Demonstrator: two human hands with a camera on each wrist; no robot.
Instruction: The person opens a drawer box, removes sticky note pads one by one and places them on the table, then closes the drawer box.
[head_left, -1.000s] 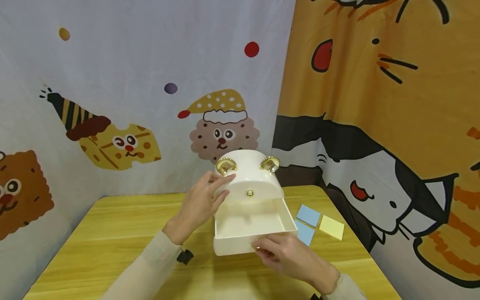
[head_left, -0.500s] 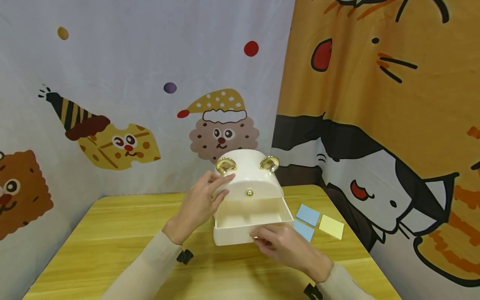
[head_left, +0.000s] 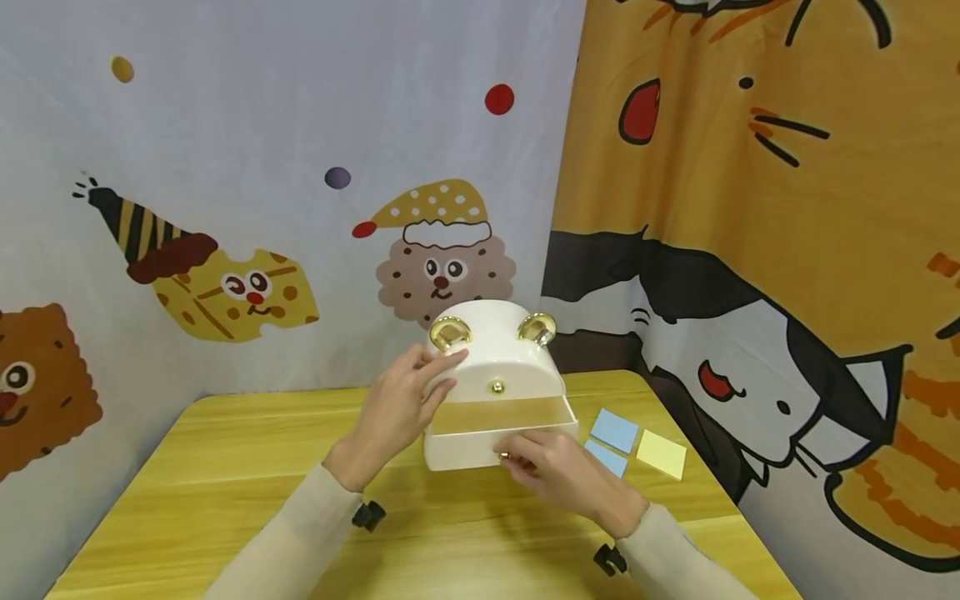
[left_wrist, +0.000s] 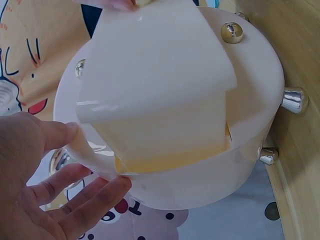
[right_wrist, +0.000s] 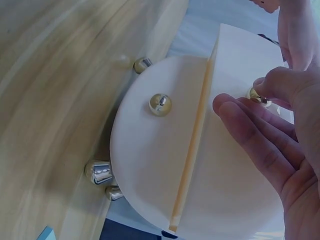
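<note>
A glossy white rounded box (head_left: 491, 329) with gold ears stands at the table's far middle. Its middle drawer (head_left: 459, 451) juts part way out, between an upper panel with a gold knob (head_left: 497, 387) and a lower panel with another gold knob (right_wrist: 160, 105). My right hand (head_left: 566, 471) pinches the drawer's knob (right_wrist: 257, 98) between thumb and fingers. My left hand (head_left: 390, 412) rests against the box's left side, fingers spread, near the left ear (head_left: 450, 333); in the left wrist view its fingertips (left_wrist: 119, 187) touch the box's rim.
Two blue sticky-note pads (head_left: 616, 430) and a yellow pad (head_left: 662, 454) lie right of the box on the wooden table (head_left: 247, 475). Gold feet (left_wrist: 294, 101) hold the box off the tabletop. A cartoon-printed cloth (head_left: 262, 108) hangs behind.
The drawer has slid inward, away from the person, with my right hand moving along on its knob. Less of its inside shows. My left hand has stayed on the box.
</note>
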